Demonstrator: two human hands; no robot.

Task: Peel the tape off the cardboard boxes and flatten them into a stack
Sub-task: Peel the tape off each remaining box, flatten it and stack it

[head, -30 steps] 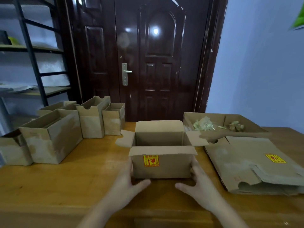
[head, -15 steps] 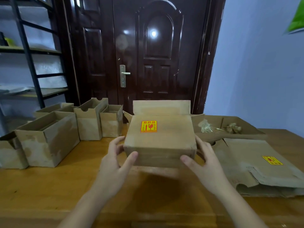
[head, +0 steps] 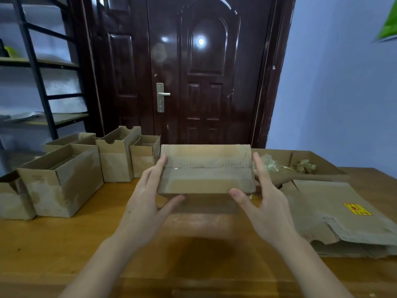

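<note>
The left hand (head: 148,196) is holding the left end of a small cardboard box (head: 206,169), fingers lying nearly straight up its side and the thumb tucked under the near bottom edge. The right hand (head: 265,203) is doing the same at the right end, thumb reaching in beneath the box. Between them the box is hanging clear above the wooden table (head: 107,244), its closed face turned towards the person, with a strip of clear tape (head: 193,168) running along the middle seam. To the right, flattened cardboard (head: 335,214) is lying on the table, bearing a yellow sticker (head: 357,209). Behind it an open tray box (head: 300,168) is holding crumpled tape scraps (head: 305,166). On the left, open boxes (head: 64,179) are standing in a row. A dark door (head: 206,72) is standing shut behind.
</note>
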